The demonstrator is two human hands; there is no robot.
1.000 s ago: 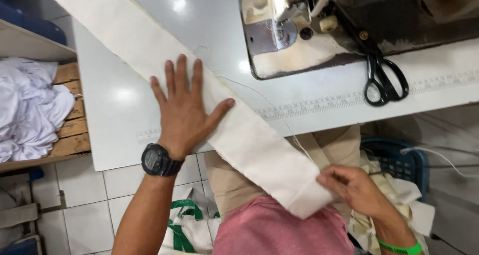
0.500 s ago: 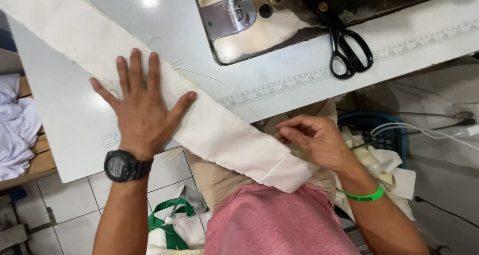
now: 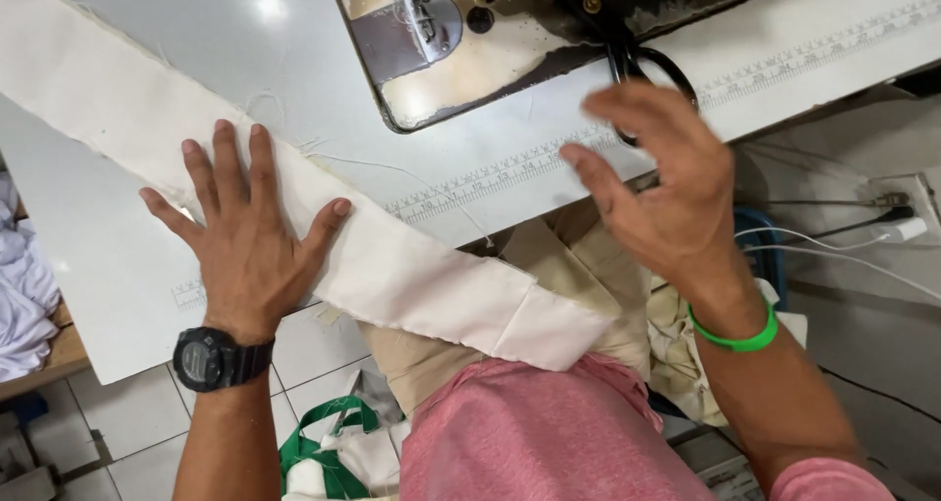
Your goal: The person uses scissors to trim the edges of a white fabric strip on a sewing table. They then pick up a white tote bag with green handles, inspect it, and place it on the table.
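fabric strip [image 3: 392, 266]: 1 | sewing machine [image 3: 461, 40]: 1 | scissors [image 3: 647, 65]: 1 | wristwatch [image 3: 218, 357]: 1 | green wristband [image 3: 737, 338]: 1

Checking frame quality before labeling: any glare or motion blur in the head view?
Head view: a bright glare spot on the glossy white table; the right hand is soft with motion blur at the fingers; the left hand, flat on the cream fabric strip, is sharp; straight table edges bow slightly, suggesting wide-angle distortion.
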